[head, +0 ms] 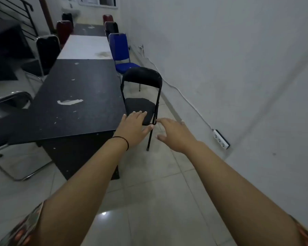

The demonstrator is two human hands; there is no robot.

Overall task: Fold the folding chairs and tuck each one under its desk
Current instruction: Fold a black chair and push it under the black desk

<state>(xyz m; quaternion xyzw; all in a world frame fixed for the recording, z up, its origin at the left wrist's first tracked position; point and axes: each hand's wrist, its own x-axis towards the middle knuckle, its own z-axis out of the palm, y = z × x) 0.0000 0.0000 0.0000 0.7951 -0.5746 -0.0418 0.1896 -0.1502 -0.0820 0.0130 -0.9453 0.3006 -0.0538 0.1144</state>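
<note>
Nearby, both hands, left (134, 127) and right (174, 134), spread-fingered, empty, reach the black chair (141, 96) beside the desk (75, 96)

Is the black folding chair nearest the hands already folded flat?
No, the black folding chair stands open beside the dark desk, its seat flat, with the left hand on the seat's front edge.

I read this as a plain classroom or shared study room. A row of desks (75, 96) set end to end runs from near to far, with chairs along both sides: a black folding chair (142, 96) nearest on the right, a blue chair (119, 50) beyond it. Bare white wall (220, 59) on the right carries a cable to a power strip (221, 139) on the tiled floor (149, 192). Far left, possibly a stair railing (16, 13).
</note>
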